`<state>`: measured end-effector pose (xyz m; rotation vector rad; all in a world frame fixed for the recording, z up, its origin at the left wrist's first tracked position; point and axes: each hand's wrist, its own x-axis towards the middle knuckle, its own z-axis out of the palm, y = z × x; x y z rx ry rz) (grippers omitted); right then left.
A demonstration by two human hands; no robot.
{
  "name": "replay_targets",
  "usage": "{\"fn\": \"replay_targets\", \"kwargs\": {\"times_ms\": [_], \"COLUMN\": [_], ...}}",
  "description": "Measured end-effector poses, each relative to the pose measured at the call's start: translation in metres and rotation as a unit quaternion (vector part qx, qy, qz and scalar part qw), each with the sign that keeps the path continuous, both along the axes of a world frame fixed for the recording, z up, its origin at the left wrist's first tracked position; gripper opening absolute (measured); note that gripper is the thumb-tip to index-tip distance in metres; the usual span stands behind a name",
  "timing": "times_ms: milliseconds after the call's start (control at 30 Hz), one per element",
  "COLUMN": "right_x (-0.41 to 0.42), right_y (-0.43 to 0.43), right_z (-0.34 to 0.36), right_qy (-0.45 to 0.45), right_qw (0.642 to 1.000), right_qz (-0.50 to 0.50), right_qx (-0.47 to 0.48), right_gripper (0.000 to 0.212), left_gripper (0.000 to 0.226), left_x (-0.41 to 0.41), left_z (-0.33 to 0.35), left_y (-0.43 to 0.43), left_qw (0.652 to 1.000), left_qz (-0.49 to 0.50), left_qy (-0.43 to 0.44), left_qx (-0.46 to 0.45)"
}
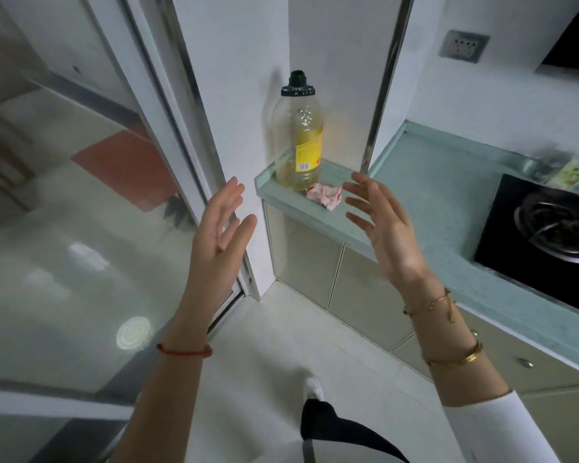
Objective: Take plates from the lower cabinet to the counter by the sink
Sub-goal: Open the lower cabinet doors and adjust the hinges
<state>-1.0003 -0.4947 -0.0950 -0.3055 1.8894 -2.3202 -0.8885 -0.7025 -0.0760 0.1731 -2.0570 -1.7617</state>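
Head view: left hand (218,236), right hand (385,228), fingers (230,198) wide apart, nothing held

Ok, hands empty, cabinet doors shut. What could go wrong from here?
The oil bottle stands near the counter end, close to the right hand; a reach might topple it.
Crumpled paper lies beside the bottle; plates set there could sit unevenly.
The cabinet doors are shut, with no plates or sink in view, so a wrong door may get opened.
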Motion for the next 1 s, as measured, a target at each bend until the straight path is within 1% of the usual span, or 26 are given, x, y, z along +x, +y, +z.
{"fn": "replay_targets", "kwargs": {"times_ms": [267, 467, 733, 867, 1000], "right_x": [-0.078, -0.106, -0.105, -0.094, -0.081], "right_y": [-0.026, -0.048, -0.083, -0.095, -0.098], "right_z": [0.002, -0.002, -0.017, -0.029, -0.040], "right_qy": [-0.002, -0.015, -0.032, -0.045, -0.062], "right_qw": [0.999, 0.998, 0.984, 0.974, 0.966], "right_qz": [-0.015, -0.054, -0.168, -0.219, -0.250], "right_qx": [0.030, 0.037, 0.043, 0.038, 0.034], "right_gripper": [0.037, 0.036, 0.037, 0.035, 0.036], "left_gripper": [0.049, 0.049, 0.048, 0.049, 0.050], "left_x": [-0.091, -0.139, -0.198, -0.213, -0.215], "left_z": [-0.001, -0.012, -0.024, -0.034, -0.046], "left_y": [-0.027, -0.052, -0.096, -0.110, -0.113], "left_qw": [1.000, 0.998, 0.982, 0.970, 0.961], "left_qz": [-0.012, -0.065, -0.186, -0.243, -0.276], "left_qy": [-0.011, -0.014, -0.005, -0.009, -0.017], "left_qx": [-0.005, -0.010, -0.018, -0.030, -0.018]}}
